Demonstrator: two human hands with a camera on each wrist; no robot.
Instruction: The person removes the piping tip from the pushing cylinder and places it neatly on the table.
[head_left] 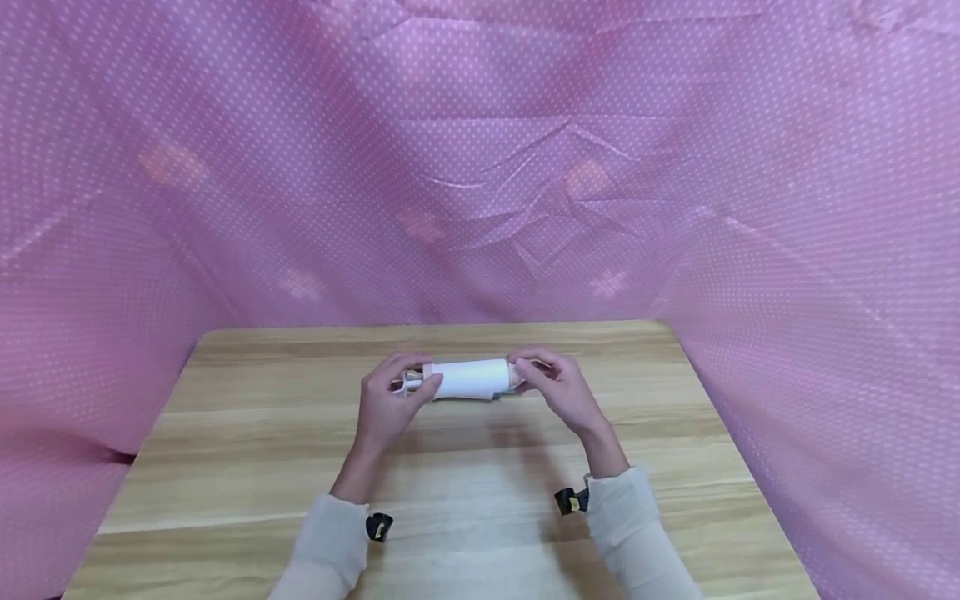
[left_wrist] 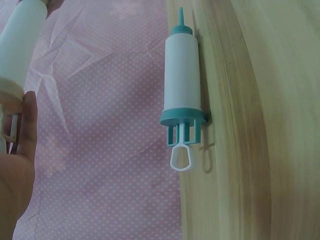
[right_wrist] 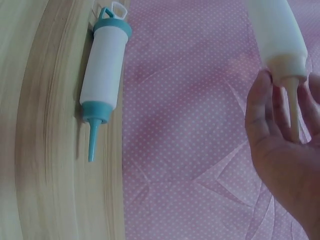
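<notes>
Level above the far part of the table, a white icing syringe (head_left: 471, 377) with pale pinkish ends is held between both hands. My left hand (head_left: 386, 407) grips its handle end, thumb on the near side. At the nozzle end my right hand (head_left: 564, 390) pinches the cap; in the right wrist view the thin beige nozzle (right_wrist: 292, 107) points into the palm. A second syringe (left_wrist: 182, 75), white with teal ends and a white pull ring (left_wrist: 181, 157), lies on the table. The held syringe mostly hides it in the head view.
The wooden table (head_left: 247, 467) has light grain. Pink dotted cloth (head_left: 480, 167) hangs behind and along both sides of it. A small black device (head_left: 379, 527) sits at the left cuff, another (head_left: 572, 501) at the right cuff.
</notes>
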